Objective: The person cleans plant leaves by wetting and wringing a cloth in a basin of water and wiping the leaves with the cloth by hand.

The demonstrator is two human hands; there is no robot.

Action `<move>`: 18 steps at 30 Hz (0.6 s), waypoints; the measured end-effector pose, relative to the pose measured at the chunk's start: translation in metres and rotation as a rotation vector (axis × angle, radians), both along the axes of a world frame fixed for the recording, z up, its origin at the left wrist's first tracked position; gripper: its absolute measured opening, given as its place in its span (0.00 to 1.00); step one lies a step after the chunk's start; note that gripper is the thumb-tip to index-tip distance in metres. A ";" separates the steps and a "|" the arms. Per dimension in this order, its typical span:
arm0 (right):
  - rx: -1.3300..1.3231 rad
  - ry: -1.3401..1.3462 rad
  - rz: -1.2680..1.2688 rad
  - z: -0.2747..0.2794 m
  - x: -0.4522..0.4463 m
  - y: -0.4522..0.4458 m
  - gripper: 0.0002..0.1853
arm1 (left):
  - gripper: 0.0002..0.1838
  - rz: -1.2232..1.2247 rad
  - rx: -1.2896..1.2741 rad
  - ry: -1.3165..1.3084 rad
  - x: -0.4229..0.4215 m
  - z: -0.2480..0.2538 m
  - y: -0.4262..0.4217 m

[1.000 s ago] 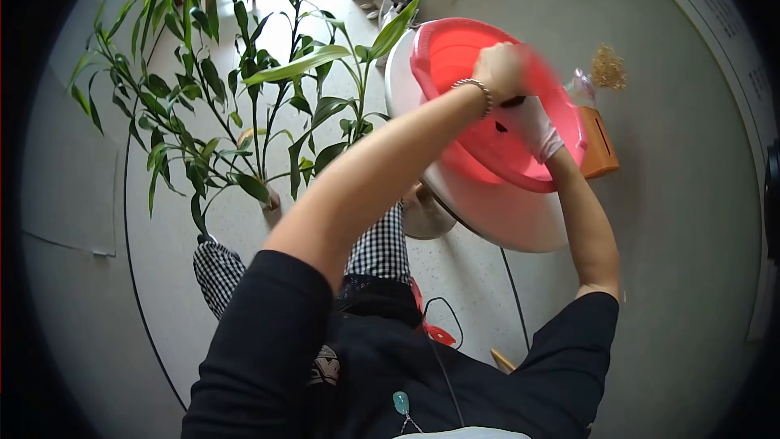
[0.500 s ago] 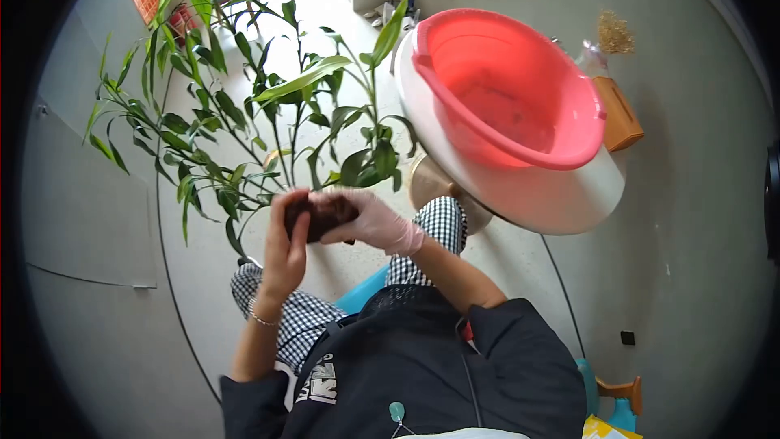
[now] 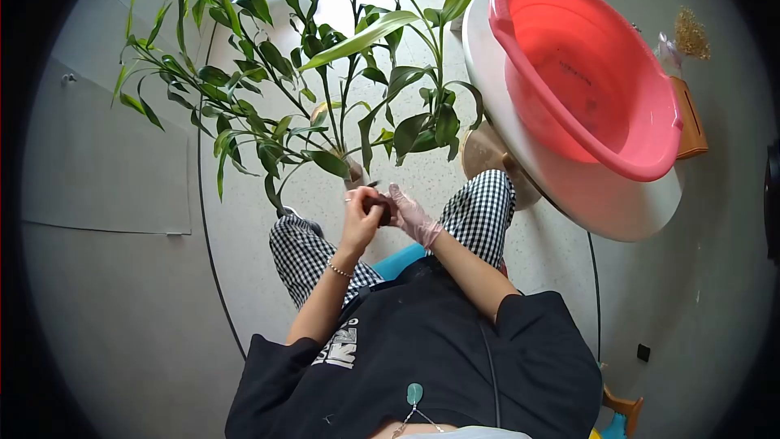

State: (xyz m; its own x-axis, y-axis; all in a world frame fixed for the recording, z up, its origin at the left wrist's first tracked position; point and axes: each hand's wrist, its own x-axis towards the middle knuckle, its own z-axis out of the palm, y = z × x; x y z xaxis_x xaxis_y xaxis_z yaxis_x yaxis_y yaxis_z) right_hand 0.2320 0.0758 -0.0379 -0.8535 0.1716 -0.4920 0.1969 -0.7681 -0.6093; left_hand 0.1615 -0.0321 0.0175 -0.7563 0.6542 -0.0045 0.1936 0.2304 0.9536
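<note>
Dark-brown, rounded object [image 3: 379, 210] is gripped by the bare left hand [image 3: 360, 210] and the pink-gloved right hand [image 3: 412, 217].

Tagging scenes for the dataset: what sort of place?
Likely a room in a home: tall leafy plant, pink basin on a white table, golden dried-looking bouquet.
</note>
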 end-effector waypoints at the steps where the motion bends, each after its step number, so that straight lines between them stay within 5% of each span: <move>1: -0.167 0.094 0.062 -0.001 0.003 -0.003 0.28 | 0.08 -0.084 0.027 -0.072 0.002 -0.003 0.006; 3: -0.190 0.134 0.048 -0.001 0.010 -0.005 0.30 | 0.07 -0.176 0.064 -0.218 0.009 -0.007 0.011; 7: -0.327 0.169 -0.026 0.015 0.024 -0.001 0.26 | 0.09 0.002 -0.130 -0.032 -0.003 0.003 0.016; 9: 0.307 0.219 0.221 -0.003 0.032 0.007 0.21 | 0.13 0.017 -0.116 -0.065 -0.023 -0.024 0.013; 11: 0.263 0.073 0.211 -0.011 0.034 0.011 0.17 | 0.17 -0.077 -0.200 -0.197 -0.032 -0.036 0.007; 13: 1.654 -0.075 -0.321 0.006 0.034 0.017 0.12 | 0.20 -0.328 -0.377 -0.216 -0.022 -0.016 0.004; 15: 1.254 -0.033 -0.495 -0.001 0.027 0.024 0.09 | 0.19 -0.219 -0.414 0.053 -0.011 -0.022 0.002; 18: 0.232 0.136 -0.605 0.010 0.020 0.024 0.10 | 0.16 -0.167 -0.350 0.144 0.013 0.026 0.021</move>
